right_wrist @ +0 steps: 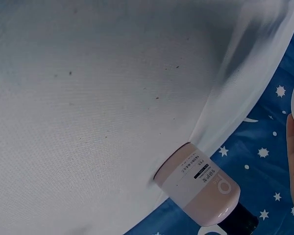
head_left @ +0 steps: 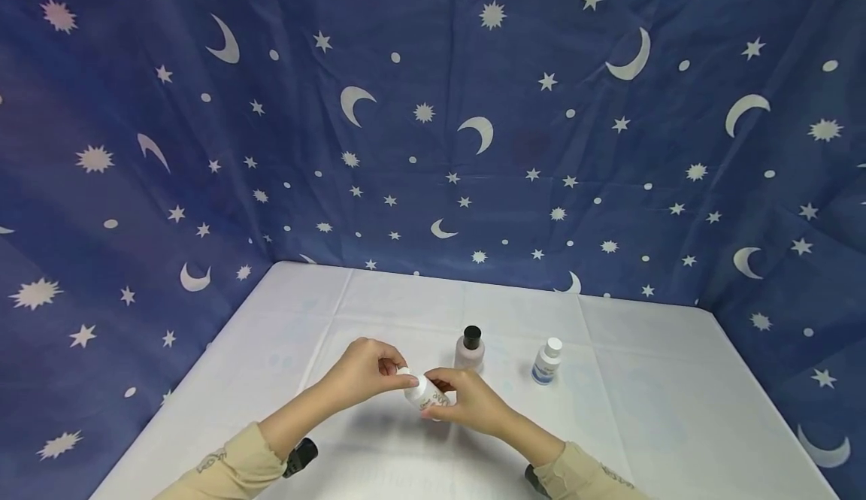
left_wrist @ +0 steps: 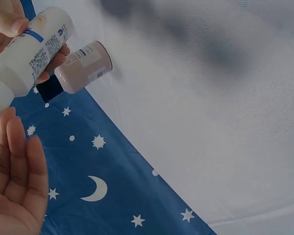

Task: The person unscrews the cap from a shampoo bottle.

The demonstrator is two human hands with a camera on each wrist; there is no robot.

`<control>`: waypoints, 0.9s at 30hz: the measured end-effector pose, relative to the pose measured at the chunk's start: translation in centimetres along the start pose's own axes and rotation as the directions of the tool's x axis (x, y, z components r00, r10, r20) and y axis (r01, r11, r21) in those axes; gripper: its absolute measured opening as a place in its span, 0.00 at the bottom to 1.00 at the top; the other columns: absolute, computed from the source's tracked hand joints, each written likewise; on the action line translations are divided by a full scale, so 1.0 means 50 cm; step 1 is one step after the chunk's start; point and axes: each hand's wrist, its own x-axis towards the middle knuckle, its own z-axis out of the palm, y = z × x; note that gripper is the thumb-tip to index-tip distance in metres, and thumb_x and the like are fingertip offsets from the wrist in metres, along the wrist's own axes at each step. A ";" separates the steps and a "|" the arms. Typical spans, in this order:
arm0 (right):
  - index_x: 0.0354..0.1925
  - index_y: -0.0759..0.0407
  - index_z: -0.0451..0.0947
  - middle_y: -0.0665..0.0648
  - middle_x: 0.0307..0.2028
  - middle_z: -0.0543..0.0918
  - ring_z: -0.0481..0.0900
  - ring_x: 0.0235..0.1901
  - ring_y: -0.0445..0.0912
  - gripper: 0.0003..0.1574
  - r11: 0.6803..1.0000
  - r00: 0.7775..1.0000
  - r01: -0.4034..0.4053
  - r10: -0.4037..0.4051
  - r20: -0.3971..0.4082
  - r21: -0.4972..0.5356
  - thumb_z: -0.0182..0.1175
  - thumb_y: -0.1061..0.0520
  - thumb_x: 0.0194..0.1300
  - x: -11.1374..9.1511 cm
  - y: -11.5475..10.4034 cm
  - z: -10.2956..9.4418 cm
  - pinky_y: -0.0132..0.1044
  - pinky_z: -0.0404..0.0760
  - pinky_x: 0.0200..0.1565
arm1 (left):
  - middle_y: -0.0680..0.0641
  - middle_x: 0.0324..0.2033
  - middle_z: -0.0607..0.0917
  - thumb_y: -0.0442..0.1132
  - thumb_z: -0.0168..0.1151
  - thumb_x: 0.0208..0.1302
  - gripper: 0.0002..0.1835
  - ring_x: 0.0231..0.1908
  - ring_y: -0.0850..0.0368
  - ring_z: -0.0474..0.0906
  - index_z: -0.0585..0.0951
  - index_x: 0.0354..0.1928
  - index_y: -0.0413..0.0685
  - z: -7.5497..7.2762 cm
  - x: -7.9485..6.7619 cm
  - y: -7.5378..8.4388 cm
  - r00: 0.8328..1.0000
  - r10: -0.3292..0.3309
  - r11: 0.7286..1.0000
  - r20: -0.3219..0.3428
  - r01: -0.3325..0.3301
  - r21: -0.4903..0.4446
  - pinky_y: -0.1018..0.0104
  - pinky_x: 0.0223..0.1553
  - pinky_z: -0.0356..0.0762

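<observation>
The left hand (head_left: 365, 372) pinches the white cap (left_wrist: 0, 97) between thumb and fingers. From those fingers the white bottle (head_left: 425, 396) slants down to the right, its long axis running from one hand to the other, cap end nearer the left. The right hand (head_left: 476, 404) grips the bottle's body toward its base. Just beyond the right fingers a pink bottle (head_left: 468, 357) stands upright on the bench (head_left: 649, 417); farther right of them stands a small white bottle (head_left: 544, 366).

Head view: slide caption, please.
Left hand on the cap, right hand holding a tilted white bottle; pink bottle and second white bottle beyond.
</observation>
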 end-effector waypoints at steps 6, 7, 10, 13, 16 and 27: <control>0.49 0.60 0.78 0.52 0.41 0.85 0.80 0.39 0.35 0.24 1.000 1.000 -0.009 0.009 0.014 -0.019 0.69 0.54 0.54 0.000 -0.003 0.003 0.31 0.81 0.47 | 0.59 0.13 0.76 0.52 0.72 0.48 0.17 0.16 0.72 0.65 0.79 0.15 0.51 0.005 0.001 0.002 0.997 -0.036 0.997 -0.063 0.040 0.068 0.77 0.19 0.67; 0.49 0.60 0.78 0.52 0.41 0.85 0.80 0.39 0.34 0.24 1.000 1.000 -0.013 0.013 0.015 -0.020 0.69 0.53 0.54 0.000 -0.002 0.003 0.31 0.80 0.47 | 0.59 0.12 0.76 0.53 0.72 0.48 0.18 0.16 0.72 0.65 0.79 0.14 0.51 0.006 0.001 0.003 0.997 -0.032 0.996 -0.070 0.038 0.081 0.77 0.19 0.67; 0.49 0.60 0.78 0.52 0.41 0.85 0.80 0.39 0.34 0.25 1.000 1.000 -0.017 0.017 0.013 -0.015 0.69 0.53 0.54 -0.001 -0.001 0.004 0.30 0.81 0.47 | 0.60 0.12 0.75 0.54 0.71 0.50 0.18 0.16 0.71 0.64 0.79 0.13 0.52 0.010 0.001 0.005 0.995 -0.043 0.992 -0.088 0.053 0.112 0.77 0.19 0.65; 0.48 0.60 0.78 0.52 0.40 0.85 0.80 0.38 0.35 0.24 1.000 1.000 -0.005 0.005 0.002 -0.010 0.69 0.54 0.54 0.000 0.001 0.004 0.31 0.81 0.48 | 0.59 0.13 0.75 0.55 0.69 0.52 0.18 0.17 0.70 0.64 0.82 0.16 0.51 0.014 0.001 0.004 0.994 -0.062 0.991 -0.095 0.073 0.110 0.77 0.20 0.65; 0.47 0.60 0.78 0.52 0.39 0.85 0.81 0.38 0.35 0.22 1.000 1.000 0.012 -0.012 -0.018 -0.012 0.70 0.56 0.54 0.001 0.002 0.005 0.32 0.81 0.48 | 0.58 0.14 0.77 0.57 0.65 0.56 0.19 0.18 0.69 0.66 0.84 0.22 0.49 0.015 0.000 0.002 0.993 -0.089 0.992 -0.082 0.096 0.079 0.76 0.21 0.66; 0.46 0.61 0.79 0.53 0.37 0.86 0.82 0.37 0.37 0.22 1.000 0.999 -0.009 0.009 -0.041 -0.002 0.70 0.56 0.53 0.000 0.003 0.008 0.31 0.81 0.46 | 0.52 0.33 0.85 0.51 0.57 0.65 0.17 0.31 0.65 0.77 0.83 0.42 0.45 -0.001 -0.005 -0.015 1.000 0.016 0.999 0.001 -0.016 -0.049 0.71 0.32 0.77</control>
